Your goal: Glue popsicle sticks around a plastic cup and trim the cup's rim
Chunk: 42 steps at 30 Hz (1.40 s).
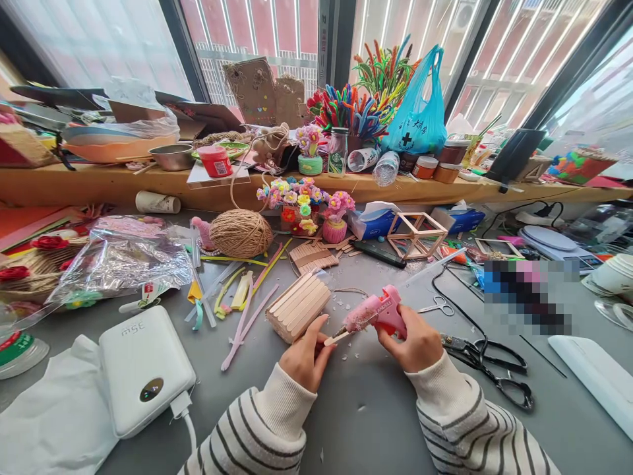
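My right hand (413, 340) is wrapped round the handle of a pink hot glue gun (370, 311), whose nozzle points left and down. Just under the nozzle lies the end of a short wooden craft stick (337, 338), pinched between the fingers of my left hand (306, 356). A box-like piece built of craft sticks (298, 305) rests on the table right beyond my left hand; whether my fingers touch it I cannot tell. Small white scraps are scattered around the glue gun.
Black scissors (487, 366) lie right of my right hand, small scissors (438, 305) beyond it. A white power bank (146, 369) with a cable sits at left. Behind are a twine ball (241, 233), a craft stick bundle (314, 256) and a wooden cube frame (416, 236).
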Each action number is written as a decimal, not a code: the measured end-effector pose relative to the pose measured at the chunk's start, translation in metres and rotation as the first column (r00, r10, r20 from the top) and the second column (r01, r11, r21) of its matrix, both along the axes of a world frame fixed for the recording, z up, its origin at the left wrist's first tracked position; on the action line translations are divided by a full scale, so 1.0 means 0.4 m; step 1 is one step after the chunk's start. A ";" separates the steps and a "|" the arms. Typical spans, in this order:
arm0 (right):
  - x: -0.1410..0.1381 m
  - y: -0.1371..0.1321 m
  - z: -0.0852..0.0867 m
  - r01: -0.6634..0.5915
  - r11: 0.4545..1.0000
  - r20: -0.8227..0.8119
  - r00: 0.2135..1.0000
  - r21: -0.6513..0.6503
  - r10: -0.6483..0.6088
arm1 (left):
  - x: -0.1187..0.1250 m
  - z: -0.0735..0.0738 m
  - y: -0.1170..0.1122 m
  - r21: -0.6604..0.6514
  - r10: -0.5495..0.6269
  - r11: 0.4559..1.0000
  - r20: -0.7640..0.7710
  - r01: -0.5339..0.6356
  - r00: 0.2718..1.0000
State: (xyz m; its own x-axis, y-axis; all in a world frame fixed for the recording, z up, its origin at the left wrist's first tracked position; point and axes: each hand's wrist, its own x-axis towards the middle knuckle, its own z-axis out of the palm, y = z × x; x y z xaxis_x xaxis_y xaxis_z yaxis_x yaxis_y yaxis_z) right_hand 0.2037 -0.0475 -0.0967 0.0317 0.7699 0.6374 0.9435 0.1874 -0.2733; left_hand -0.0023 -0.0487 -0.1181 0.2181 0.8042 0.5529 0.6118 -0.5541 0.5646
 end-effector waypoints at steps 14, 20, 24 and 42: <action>-0.008 0.000 -0.014 -0.087 0.994 0.052 0.995 0.068 0.084 | 0.007 -0.002 -0.004 -0.016 0.028 0.999 0.048 -0.028 0.998; -0.008 0.002 -0.020 -0.093 0.992 0.052 0.995 0.082 0.089 | 0.005 -0.003 -0.005 -0.020 0.029 0.999 0.033 -0.029 0.999; -0.008 0.002 -0.021 -0.094 0.992 0.057 0.994 0.080 0.090 | 0.004 -0.005 -0.006 -0.024 0.021 1.000 0.025 -0.021 0.999; -0.006 0.003 -0.022 -0.094 0.989 0.063 0.994 0.114 0.087 | 0.008 0.002 -0.007 -0.014 0.023 1.000 0.042 -0.022 0.999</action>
State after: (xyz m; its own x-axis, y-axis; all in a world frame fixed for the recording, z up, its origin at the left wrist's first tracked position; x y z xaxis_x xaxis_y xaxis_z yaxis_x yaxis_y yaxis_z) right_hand 0.2014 -0.0462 -0.1054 -0.0742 0.6881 0.7218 0.9349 0.2999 -0.1899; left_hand 0.0009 -0.0513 -0.1171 0.1771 0.8158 0.5505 0.5997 -0.5330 0.5969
